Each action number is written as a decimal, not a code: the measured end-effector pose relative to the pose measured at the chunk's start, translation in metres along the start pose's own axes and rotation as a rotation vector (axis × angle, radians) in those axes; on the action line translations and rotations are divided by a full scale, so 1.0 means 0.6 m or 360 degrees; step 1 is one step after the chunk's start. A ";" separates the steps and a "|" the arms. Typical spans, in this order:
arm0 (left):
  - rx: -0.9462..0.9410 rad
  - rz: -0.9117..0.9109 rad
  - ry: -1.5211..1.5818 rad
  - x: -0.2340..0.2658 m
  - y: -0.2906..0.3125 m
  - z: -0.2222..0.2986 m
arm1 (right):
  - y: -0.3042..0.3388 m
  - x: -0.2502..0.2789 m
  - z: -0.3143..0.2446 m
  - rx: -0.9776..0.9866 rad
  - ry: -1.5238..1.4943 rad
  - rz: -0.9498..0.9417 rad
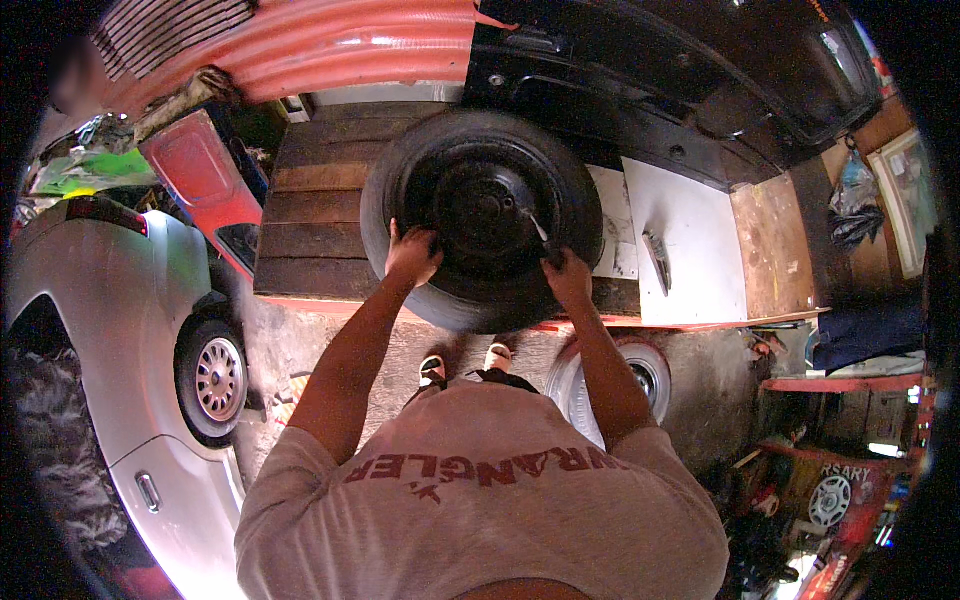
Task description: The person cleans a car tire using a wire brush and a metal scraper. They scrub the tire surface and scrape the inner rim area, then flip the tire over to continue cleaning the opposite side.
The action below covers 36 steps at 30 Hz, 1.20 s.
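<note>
A black wheel with its tyre (pixel 480 315) lies flat on a dark wooden bench top. My left hand (pixel 413 257) is over the near left sidewall, its fingers curled beside the rim; a small dark shape shows at the fingertips, and I cannot tell what it is. At the near right of the tyre, my right hand (pixel 568 280) is closed on a slim tool (pixel 540 230) with a pale shaft, perhaps a screwdriver. The shaft slants up and left over the black steel rim (pixel 480 200), near a hole around the hub. My fingers hide the tool's handle.
Right of the wheel, a dark pointed piece (pixel 657 262) lies on a white panel (pixel 690 220). Black car bodywork (pixel 680 90) rises behind the bench. Another wheel (pixel 655 375) is below its front edge. A silver car (pixel 170 350) stands at left, near a red panel (pixel 195 165).
</note>
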<state>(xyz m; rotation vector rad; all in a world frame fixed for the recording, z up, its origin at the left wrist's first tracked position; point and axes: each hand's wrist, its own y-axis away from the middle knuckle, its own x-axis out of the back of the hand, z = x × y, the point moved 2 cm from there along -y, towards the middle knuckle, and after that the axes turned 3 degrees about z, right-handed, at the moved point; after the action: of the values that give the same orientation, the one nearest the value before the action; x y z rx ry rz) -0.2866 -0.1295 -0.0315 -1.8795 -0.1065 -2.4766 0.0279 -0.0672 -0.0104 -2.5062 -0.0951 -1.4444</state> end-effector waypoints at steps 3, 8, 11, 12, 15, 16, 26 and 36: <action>-0.0091 -0.0234 -0.0212 0.011 -0.006 0.013 | -0.018 -0.020 -0.022 0.0336 0.0020 -0.0092; -0.0109 -0.0505 -0.0407 0.024 -0.004 0.022 | -0.033 -0.048 -0.068 0.0636 0.0060 -0.0694; -0.0078 -0.0544 -0.0505 0.016 -0.004 0.028 | -0.037 -0.055 -0.070 0.0666 0.0238 -0.0771; -0.0046 -0.0548 -0.0526 0.003 -0.004 0.024 | -0.038 -0.056 -0.076 0.0653 0.0296 -0.0826; 0.0057 -0.0598 -0.0478 0.005 -0.017 0.051 | -0.055 -0.067 -0.067 0.0529 0.0384 -0.1061; 0.0108 -0.0621 -0.0451 0.012 -0.020 0.056 | -0.062 -0.068 -0.066 0.0528 0.0388 -0.1119; 0.0107 -0.0538 -0.0395 -0.015 -0.041 0.036 | -0.068 -0.082 -0.062 0.0492 0.0176 -0.1067; 0.0434 -0.0371 -0.0307 -0.036 -0.033 0.058 | -0.075 -0.104 -0.078 0.0059 0.0113 -0.1388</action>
<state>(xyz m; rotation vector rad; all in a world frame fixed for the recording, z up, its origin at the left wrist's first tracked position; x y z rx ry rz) -0.2486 -0.1074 -0.0437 -2.0777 -0.6675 -2.2563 -0.0512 -0.0312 -0.0335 -2.4698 -1.3155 -1.7557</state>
